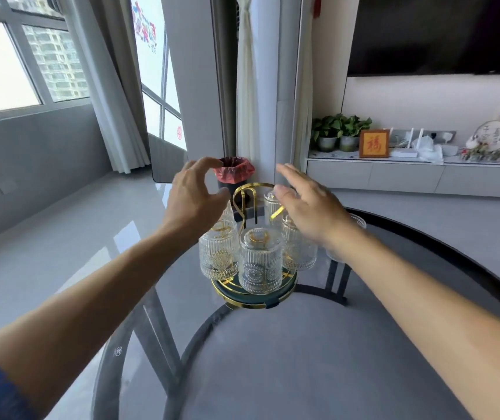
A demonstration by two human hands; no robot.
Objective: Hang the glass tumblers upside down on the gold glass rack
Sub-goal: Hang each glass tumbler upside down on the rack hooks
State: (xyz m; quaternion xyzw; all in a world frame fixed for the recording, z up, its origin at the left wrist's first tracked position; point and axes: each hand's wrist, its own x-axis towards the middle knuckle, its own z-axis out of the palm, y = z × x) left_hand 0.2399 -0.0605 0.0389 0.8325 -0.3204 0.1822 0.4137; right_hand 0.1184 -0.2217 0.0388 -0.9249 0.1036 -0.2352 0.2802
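The gold glass rack (244,190) stands on a round glass table (318,344), its dark round base (254,300) rimmed in gold. Several ribbed glass tumblers hang upside down on its pegs; the front one (260,260) is nearest me, another (218,253) is at the left and one (298,250) at the right. One more tumbler (356,222) stands on the table behind my right wrist, mostly hidden. My left hand (195,195) hovers above the rack's left side, fingers curled and apart, holding nothing. My right hand (309,201) is spread flat over the right side, empty.
A bin with a red liner (233,174) sits on the floor beyond the table. At the right, a low white cabinet (409,174) carries plants, a framed sign and ornaments. Windows and curtains fill the left. The table's dark legs show through the glass.
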